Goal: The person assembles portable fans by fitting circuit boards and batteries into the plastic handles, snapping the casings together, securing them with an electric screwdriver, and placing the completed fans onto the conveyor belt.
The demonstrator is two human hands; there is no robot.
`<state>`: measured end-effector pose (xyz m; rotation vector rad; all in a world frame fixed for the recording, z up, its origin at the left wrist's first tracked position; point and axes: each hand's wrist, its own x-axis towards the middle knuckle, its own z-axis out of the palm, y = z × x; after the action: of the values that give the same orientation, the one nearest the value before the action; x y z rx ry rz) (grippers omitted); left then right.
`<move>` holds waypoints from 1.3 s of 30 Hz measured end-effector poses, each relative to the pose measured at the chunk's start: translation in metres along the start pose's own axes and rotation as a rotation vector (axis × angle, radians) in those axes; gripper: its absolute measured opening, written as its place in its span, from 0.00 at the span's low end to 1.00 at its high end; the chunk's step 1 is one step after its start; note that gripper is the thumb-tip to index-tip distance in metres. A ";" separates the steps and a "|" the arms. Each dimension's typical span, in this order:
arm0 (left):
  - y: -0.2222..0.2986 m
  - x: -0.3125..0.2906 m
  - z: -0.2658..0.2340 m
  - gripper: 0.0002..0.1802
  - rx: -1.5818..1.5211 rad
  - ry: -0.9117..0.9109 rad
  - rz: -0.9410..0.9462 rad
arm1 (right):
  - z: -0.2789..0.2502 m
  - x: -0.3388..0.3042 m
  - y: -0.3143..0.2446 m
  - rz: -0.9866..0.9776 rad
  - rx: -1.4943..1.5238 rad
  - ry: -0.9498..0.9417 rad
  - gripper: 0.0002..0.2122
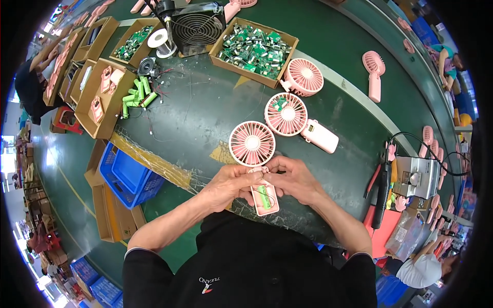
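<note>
- While I stand at the dark green workbench (pixel 205 108), both my hands meet at its near edge on one pink handheld fan (pixel 255 164).
- My left hand (pixel 231 184) grips the fan's open handle from the left side, fingers closed around it.
- My right hand (pixel 294 177) pinches the handle top from the right, fingertips tight at the neck just under the round fan head.
- Handle lies open-face up, a green battery cell (pixel 265 196) seated inside it.
- Just beyond: a second pink fan (pixel 298 120) lying flat with a small green board on its grille, a third one (pixel 303 76) behind it.
- Far side: cardboard box of green circuit boards (pixel 255 50), black desk fan (pixel 195 25), solder spool (pixel 160 40).
- Left: loose green cells (pixel 137 93) beside a box of pink shells (pixel 102 97); blue crate (pixel 128 174) below the bench.
- Right: soldering station (pixel 417 177), red-handled pliers (pixel 374 179).
</note>
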<state>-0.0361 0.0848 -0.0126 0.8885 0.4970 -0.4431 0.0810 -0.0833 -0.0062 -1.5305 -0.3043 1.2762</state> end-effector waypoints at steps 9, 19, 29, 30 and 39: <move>0.004 -0.015 0.003 0.16 0.316 0.193 0.171 | 0.006 0.006 -0.027 -0.067 -0.277 -0.051 0.10; -0.017 -0.002 -0.011 0.20 0.206 0.031 0.172 | 0.009 0.007 0.005 -0.024 -0.076 0.033 0.05; 0.136 -0.098 -0.145 0.12 0.992 0.969 0.599 | -0.001 0.016 0.008 -0.138 -0.122 0.060 0.06; 0.153 -0.103 -0.174 0.12 1.040 1.275 0.764 | 0.000 0.017 0.005 -0.135 -0.112 0.043 0.06; 0.208 -0.098 -0.315 0.13 1.478 1.630 -0.053 | 0.007 0.015 0.002 -0.168 -0.132 0.060 0.07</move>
<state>-0.0688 0.4732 0.0047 2.6663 1.7621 0.0760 0.0804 -0.0691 -0.0152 -1.6149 -0.4760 1.0945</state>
